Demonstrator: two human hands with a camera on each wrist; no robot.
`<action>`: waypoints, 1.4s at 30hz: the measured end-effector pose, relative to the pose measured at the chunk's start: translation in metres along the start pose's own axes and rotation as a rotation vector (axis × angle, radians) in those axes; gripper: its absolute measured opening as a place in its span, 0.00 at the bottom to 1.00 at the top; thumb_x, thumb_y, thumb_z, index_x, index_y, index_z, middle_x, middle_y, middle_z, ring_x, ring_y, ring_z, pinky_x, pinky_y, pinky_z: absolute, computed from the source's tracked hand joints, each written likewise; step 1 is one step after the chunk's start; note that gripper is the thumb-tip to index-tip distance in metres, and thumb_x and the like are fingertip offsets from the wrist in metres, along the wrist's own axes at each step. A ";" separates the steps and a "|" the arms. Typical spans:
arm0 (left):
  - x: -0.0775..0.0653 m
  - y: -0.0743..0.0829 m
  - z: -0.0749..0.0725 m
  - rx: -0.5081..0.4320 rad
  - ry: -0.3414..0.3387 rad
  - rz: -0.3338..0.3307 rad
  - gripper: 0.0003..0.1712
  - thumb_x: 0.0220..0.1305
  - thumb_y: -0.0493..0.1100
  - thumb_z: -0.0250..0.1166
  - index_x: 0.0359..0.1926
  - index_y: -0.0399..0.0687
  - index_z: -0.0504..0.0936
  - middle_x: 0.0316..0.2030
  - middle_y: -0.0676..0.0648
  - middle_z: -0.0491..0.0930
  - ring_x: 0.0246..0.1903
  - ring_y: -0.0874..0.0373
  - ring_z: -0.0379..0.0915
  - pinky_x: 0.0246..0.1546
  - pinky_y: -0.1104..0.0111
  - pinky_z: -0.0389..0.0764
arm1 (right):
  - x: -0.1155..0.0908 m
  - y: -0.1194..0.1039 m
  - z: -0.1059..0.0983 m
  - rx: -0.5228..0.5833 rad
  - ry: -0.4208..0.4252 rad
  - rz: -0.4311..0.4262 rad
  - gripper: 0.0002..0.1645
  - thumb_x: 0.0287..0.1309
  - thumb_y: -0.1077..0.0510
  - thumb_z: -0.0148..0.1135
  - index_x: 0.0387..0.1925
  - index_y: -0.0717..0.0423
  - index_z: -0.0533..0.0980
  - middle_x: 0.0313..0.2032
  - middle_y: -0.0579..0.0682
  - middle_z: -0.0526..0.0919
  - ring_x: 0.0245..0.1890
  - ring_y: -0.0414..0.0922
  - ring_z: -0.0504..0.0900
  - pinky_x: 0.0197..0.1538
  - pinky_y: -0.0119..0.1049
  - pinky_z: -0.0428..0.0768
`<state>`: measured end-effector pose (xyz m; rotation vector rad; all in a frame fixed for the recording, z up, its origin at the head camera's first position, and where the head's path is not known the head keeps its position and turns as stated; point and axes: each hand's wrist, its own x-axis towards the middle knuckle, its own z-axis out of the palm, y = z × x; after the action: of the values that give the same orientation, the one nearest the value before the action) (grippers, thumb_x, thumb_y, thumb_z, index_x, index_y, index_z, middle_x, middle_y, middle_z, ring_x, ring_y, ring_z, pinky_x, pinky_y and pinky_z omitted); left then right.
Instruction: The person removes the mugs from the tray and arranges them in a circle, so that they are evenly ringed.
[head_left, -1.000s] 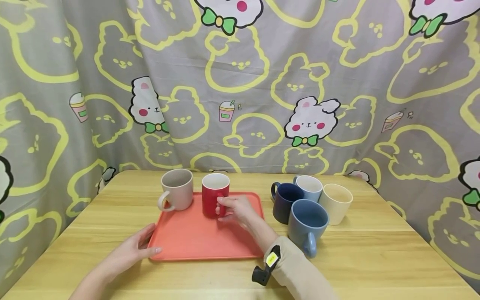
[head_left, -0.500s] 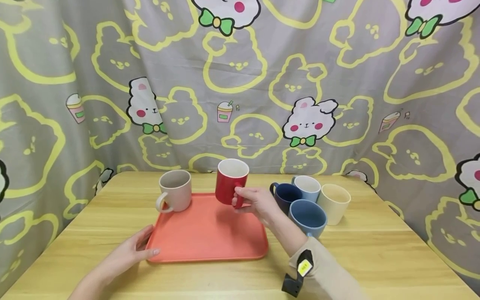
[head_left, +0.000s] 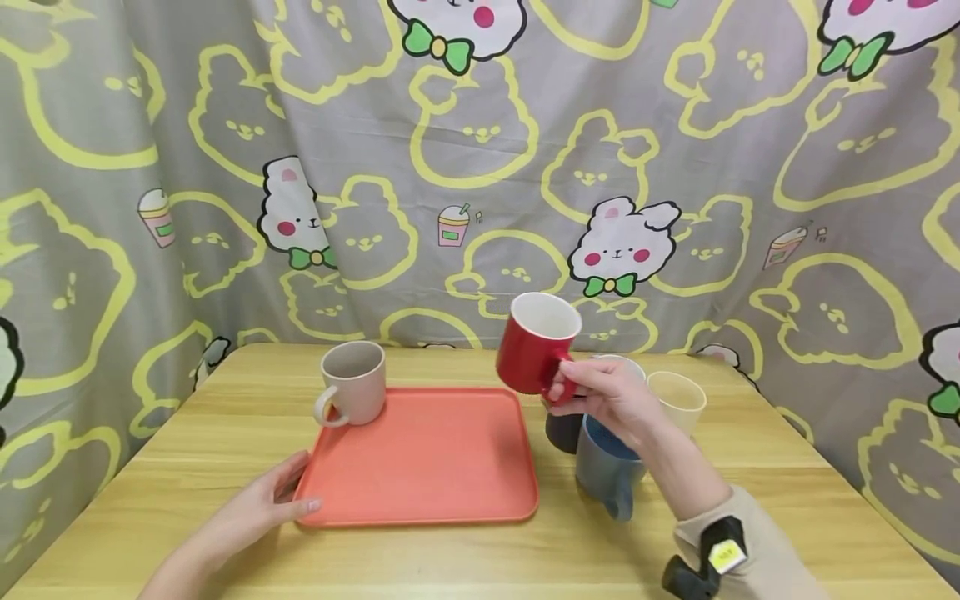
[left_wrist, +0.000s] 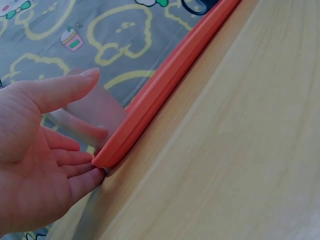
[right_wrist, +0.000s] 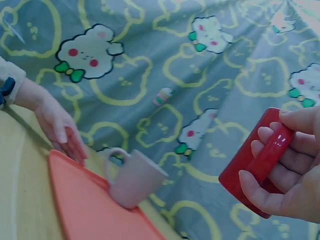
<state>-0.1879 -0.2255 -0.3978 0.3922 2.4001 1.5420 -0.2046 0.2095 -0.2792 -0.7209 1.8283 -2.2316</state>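
My right hand (head_left: 611,400) grips a red mug (head_left: 528,354) with a white inside by its handle. The mug is tilted and raised above the right end of a coral tray (head_left: 420,458). In the right wrist view my fingers curl through the red handle (right_wrist: 270,152). Beside the tray's near left corner lies my left hand (head_left: 258,504), its fingers loosely extended. Seen from the left wrist, the fingertips (left_wrist: 87,175) are right at the tray's corner and the thumb sits higher. A beige-grey mug (head_left: 356,383) stands upright at the tray's far left corner.
Right of the tray, several mugs stand close together on the wooden table (head_left: 480,562): a blue one (head_left: 603,467), a dark navy one (head_left: 562,429), a cream one (head_left: 678,400) and a pale blue-white one partly hidden behind my right hand. A patterned curtain (head_left: 480,167) hangs behind.
The right hand has lifted the red mug off the tray and carried it up and to the right, toward the group of mugs. The left hand has stayed at the tray's corner.
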 end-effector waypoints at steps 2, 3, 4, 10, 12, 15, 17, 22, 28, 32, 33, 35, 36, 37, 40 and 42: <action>0.000 -0.001 0.000 -0.007 0.000 0.008 0.49 0.61 0.43 0.62 0.66 0.19 0.41 0.65 0.22 0.42 0.64 0.31 0.46 0.50 0.82 0.63 | -0.010 -0.007 -0.011 0.003 -0.039 -0.039 0.20 0.67 0.66 0.43 0.29 0.55 0.82 0.27 0.49 0.83 0.32 0.44 0.83 0.42 0.44 0.80; 0.000 -0.001 0.000 -0.010 0.001 0.007 0.49 0.61 0.43 0.62 0.66 0.19 0.41 0.65 0.22 0.42 0.64 0.31 0.46 0.49 0.82 0.63 | -0.015 -0.010 -0.016 0.004 -0.060 -0.051 0.21 0.68 0.67 0.42 0.30 0.56 0.82 0.28 0.49 0.83 0.33 0.43 0.83 0.43 0.43 0.80; 0.000 -0.002 0.001 -0.012 0.003 0.009 0.49 0.61 0.43 0.62 0.66 0.19 0.41 0.65 0.22 0.42 0.64 0.31 0.46 0.50 0.82 0.63 | -0.021 -0.014 -0.021 0.003 -0.082 -0.069 0.22 0.68 0.67 0.40 0.32 0.56 0.82 0.29 0.49 0.84 0.33 0.43 0.83 0.43 0.42 0.80; 0.000 -0.003 0.000 -0.009 0.003 -0.001 0.49 0.61 0.43 0.62 0.66 0.20 0.41 0.65 0.23 0.42 0.64 0.31 0.47 0.50 0.81 0.64 | -0.050 -0.033 -0.054 0.065 -0.148 -0.146 0.25 0.68 0.72 0.32 0.38 0.67 0.80 0.34 0.56 0.84 0.37 0.48 0.83 0.45 0.44 0.79; 0.000 -0.003 0.000 -0.012 -0.001 -0.008 0.49 0.61 0.43 0.62 0.66 0.20 0.41 0.66 0.23 0.43 0.64 0.31 0.47 0.50 0.81 0.65 | -0.061 -0.037 -0.064 0.063 -0.128 -0.143 0.25 0.68 0.72 0.32 0.40 0.68 0.80 0.34 0.57 0.84 0.37 0.48 0.83 0.45 0.44 0.79; -0.001 -0.003 0.001 -0.020 -0.003 -0.013 0.49 0.61 0.43 0.62 0.66 0.20 0.41 0.66 0.23 0.43 0.64 0.31 0.47 0.48 0.83 0.64 | -0.076 -0.040 -0.081 0.047 -0.125 -0.145 0.25 0.68 0.71 0.32 0.44 0.67 0.79 0.36 0.58 0.84 0.38 0.49 0.83 0.46 0.44 0.79; -0.001 -0.003 0.001 -0.017 0.002 -0.013 0.49 0.61 0.43 0.63 0.66 0.20 0.41 0.66 0.23 0.43 0.64 0.32 0.48 0.48 0.82 0.64 | -0.086 -0.042 -0.091 0.052 -0.123 -0.142 0.25 0.68 0.72 0.31 0.45 0.68 0.79 0.37 0.58 0.83 0.39 0.50 0.83 0.46 0.45 0.79; 0.000 -0.003 0.001 0.006 0.016 -0.009 0.49 0.61 0.44 0.63 0.66 0.21 0.42 0.66 0.23 0.44 0.63 0.32 0.49 0.56 0.70 0.65 | -0.107 -0.041 -0.112 0.071 -0.126 -0.136 0.28 0.67 0.74 0.25 0.44 0.72 0.77 0.38 0.60 0.83 0.40 0.50 0.83 0.46 0.45 0.78; 0.001 -0.004 0.001 0.009 0.011 -0.018 0.49 0.61 0.44 0.62 0.66 0.21 0.41 0.66 0.23 0.44 0.64 0.32 0.48 0.59 0.60 0.63 | -0.132 -0.030 -0.134 0.066 -0.112 -0.115 0.30 0.67 0.75 0.22 0.43 0.72 0.77 0.37 0.60 0.82 0.39 0.50 0.81 0.46 0.46 0.78; 0.002 -0.003 0.001 0.007 0.007 -0.021 0.49 0.61 0.44 0.62 0.66 0.21 0.41 0.66 0.23 0.43 0.63 0.31 0.48 0.59 0.57 0.62 | -0.147 -0.024 -0.145 0.061 -0.077 -0.089 0.31 0.67 0.75 0.23 0.42 0.71 0.78 0.37 0.59 0.82 0.39 0.50 0.81 0.45 0.46 0.79; 0.002 -0.003 0.001 0.007 0.007 -0.020 0.49 0.61 0.44 0.62 0.66 0.21 0.41 0.66 0.23 0.43 0.63 0.31 0.49 0.58 0.59 0.63 | -0.150 -0.022 -0.147 0.066 -0.077 -0.090 0.31 0.67 0.75 0.22 0.42 0.71 0.77 0.37 0.59 0.82 0.39 0.49 0.82 0.45 0.46 0.79; 0.002 -0.002 0.001 0.001 0.005 -0.018 0.49 0.61 0.44 0.62 0.67 0.21 0.41 0.66 0.23 0.43 0.63 0.31 0.49 0.56 0.67 0.66 | -0.157 -0.017 -0.151 0.094 -0.104 -0.101 0.31 0.66 0.76 0.20 0.43 0.73 0.77 0.38 0.60 0.82 0.41 0.50 0.82 0.46 0.47 0.78; 0.002 -0.002 0.001 -0.001 0.004 -0.015 0.49 0.61 0.44 0.62 0.66 0.21 0.41 0.66 0.23 0.43 0.63 0.31 0.49 0.54 0.71 0.66 | -0.160 -0.014 -0.153 0.106 -0.119 -0.104 0.31 0.66 0.76 0.21 0.44 0.73 0.76 0.39 0.61 0.82 0.42 0.50 0.81 0.47 0.47 0.78; 0.002 -0.002 0.001 -0.005 0.004 -0.014 0.49 0.61 0.44 0.62 0.66 0.21 0.41 0.66 0.23 0.43 0.63 0.31 0.49 0.52 0.76 0.66 | -0.163 -0.011 -0.154 0.118 -0.129 -0.103 0.31 0.66 0.75 0.20 0.44 0.73 0.76 0.40 0.61 0.82 0.42 0.50 0.81 0.48 0.47 0.78; 0.001 -0.003 0.001 -0.011 0.000 -0.010 0.49 0.61 0.43 0.62 0.66 0.21 0.41 0.66 0.23 0.43 0.64 0.31 0.48 0.47 0.82 0.64 | -0.170 -0.001 -0.159 0.144 -0.165 -0.104 0.31 0.66 0.76 0.20 0.46 0.74 0.75 0.41 0.62 0.81 0.44 0.51 0.81 0.48 0.48 0.77; 0.001 -0.003 0.001 0.001 0.001 -0.011 0.48 0.61 0.43 0.62 0.66 0.20 0.41 0.66 0.23 0.43 0.63 0.31 0.48 0.50 0.79 0.65 | -0.173 0.006 -0.162 0.138 -0.178 -0.101 0.31 0.67 0.75 0.20 0.46 0.74 0.75 0.42 0.61 0.81 0.44 0.51 0.81 0.49 0.47 0.77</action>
<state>-0.1885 -0.2255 -0.4012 0.3778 2.4004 1.5367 -0.1306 0.4234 -0.3509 -0.9695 1.5720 -2.2462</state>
